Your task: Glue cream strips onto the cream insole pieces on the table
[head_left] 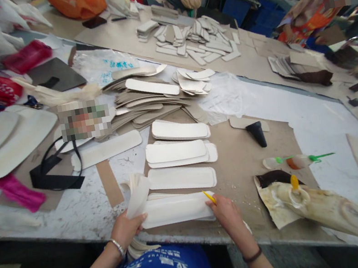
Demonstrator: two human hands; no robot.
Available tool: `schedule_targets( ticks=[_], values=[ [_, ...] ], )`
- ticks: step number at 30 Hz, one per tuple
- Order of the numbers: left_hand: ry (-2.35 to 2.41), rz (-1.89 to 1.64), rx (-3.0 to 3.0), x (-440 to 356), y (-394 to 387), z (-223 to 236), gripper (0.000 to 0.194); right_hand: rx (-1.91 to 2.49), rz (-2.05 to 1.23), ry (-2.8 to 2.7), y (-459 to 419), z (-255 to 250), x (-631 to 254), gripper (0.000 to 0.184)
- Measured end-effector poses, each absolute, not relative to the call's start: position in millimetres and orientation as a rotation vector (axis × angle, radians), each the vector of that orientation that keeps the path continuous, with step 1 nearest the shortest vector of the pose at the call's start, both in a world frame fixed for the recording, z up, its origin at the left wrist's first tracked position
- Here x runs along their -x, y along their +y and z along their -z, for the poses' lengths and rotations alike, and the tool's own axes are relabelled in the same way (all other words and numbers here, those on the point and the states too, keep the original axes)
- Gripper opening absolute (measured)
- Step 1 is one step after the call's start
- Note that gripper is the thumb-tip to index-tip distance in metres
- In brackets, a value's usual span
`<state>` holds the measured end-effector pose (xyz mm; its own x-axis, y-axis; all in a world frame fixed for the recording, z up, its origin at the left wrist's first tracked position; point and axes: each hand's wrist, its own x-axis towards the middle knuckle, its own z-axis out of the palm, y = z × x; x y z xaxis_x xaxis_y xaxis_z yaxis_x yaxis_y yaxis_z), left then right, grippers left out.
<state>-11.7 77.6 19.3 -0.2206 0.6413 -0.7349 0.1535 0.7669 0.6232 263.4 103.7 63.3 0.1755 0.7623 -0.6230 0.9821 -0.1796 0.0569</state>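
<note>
My left hand [128, 227] is closed round a bunch of thin, curling white strips [138, 192], its thumb at the left end of a white rounded panel [178, 209]. At the panel's right end, my right hand [226, 212] grips a thin yellow pointed tool [208, 196], whose exact kind I cannot make out. The tool's tip lies over the panel's upper right corner. Under this panel, edges of more panels show. Just beyond it lie a white panel stack [181, 178], another stack [175, 151] and a third stack [180, 130].
A large pile of panels [149, 102] lies farther back. To the right are a black cone-shaped object [256, 134], small bottles with green tips [303, 160] and a stained container with a yellow nozzle [316, 202]. A black strap [56, 174] lies left. Co-workers sit across the table.
</note>
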Motion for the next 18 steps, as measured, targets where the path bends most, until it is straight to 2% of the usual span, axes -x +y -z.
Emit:
schedule_targets(
  ticks=[12,18],
  values=[
    [1.769,-0.562,-0.602,11,77,-18,0.020,-2.210,0.484,1.712,85,-72,-298,0.032],
    [1.742,-0.650,-0.567,11,74,-27,0.025,-2.246,0.516,1.879,63,-53,-284,0.031]
  ],
)
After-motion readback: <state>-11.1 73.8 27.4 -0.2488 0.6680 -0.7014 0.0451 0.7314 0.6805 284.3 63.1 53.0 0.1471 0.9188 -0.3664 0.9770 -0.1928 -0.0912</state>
